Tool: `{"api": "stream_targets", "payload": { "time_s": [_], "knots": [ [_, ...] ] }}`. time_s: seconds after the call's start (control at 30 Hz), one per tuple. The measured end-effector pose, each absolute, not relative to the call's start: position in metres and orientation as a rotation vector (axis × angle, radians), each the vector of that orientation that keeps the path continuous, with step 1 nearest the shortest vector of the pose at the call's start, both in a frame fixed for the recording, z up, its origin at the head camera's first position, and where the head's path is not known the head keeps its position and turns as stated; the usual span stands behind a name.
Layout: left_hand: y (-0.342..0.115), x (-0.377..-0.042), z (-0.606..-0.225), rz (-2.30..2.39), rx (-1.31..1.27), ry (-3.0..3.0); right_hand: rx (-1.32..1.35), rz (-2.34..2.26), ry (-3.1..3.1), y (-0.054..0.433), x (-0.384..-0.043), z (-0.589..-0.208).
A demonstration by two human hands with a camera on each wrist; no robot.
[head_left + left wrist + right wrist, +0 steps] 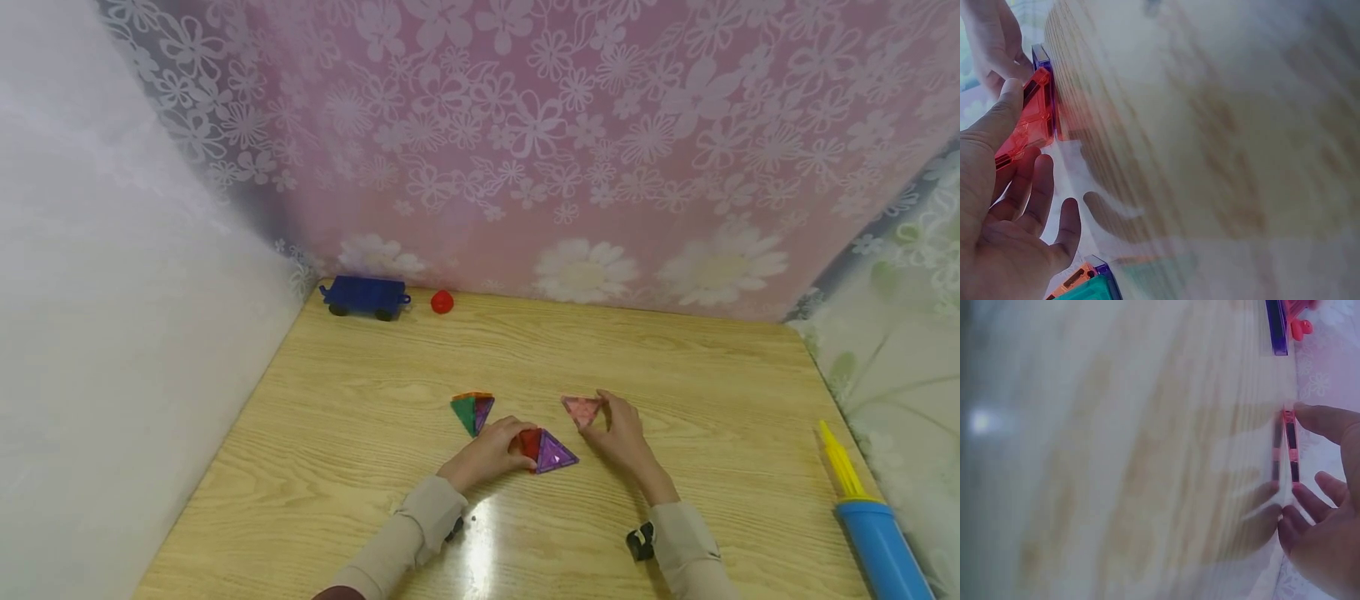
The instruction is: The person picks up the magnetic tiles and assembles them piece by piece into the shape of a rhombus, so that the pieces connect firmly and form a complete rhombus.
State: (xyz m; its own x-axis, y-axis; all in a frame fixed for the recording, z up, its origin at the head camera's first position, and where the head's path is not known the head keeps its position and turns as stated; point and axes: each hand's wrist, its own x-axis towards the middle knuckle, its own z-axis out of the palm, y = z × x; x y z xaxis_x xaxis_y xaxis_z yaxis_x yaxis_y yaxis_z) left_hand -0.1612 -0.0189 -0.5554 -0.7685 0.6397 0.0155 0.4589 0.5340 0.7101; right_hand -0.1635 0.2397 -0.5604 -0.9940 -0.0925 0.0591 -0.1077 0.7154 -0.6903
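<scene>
My left hand grips a translucent red triangular magnetic tile between thumb and fingers. Edge to edge with it is a purple triangular tile, pointing right. In the left wrist view the red tile stands tilted above the tabletop. To the right, my right hand pinches a pink triangular tile by its corners; the right wrist view shows this tile edge-on, close to the table. Beyond the left hand sits a small cluster of tiles with a green triangle, plus orange and purple ones.
A blue toy wagon and a small red piece stand at the table's back left. At the right edge lies a blue and yellow hand pump. A flowered pink curtain hangs behind the wooden table.
</scene>
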Motion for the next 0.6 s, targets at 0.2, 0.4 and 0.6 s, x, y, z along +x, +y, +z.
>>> {"api": "stream_targets", "payload": {
  "time_s": [0.2, 0.4, 0.6],
  "knots": [
    [-0.019, -0.162, -0.557, 1.069, 0.918, 2.525, 0.14, 1.332, -2.828, 0.237, -0.161, -0.561],
    [-0.019, -0.162, -0.556, 1.006, 0.911, 2.561, 0.094, 1.348, -2.835, 0.231, -0.158, -0.557],
    [-0.019, -0.162, -0.553, 1.01, 0.887, 2.548, 0.105, 1.418, -2.826, 0.231, -0.153, -0.558]
  ]
}}
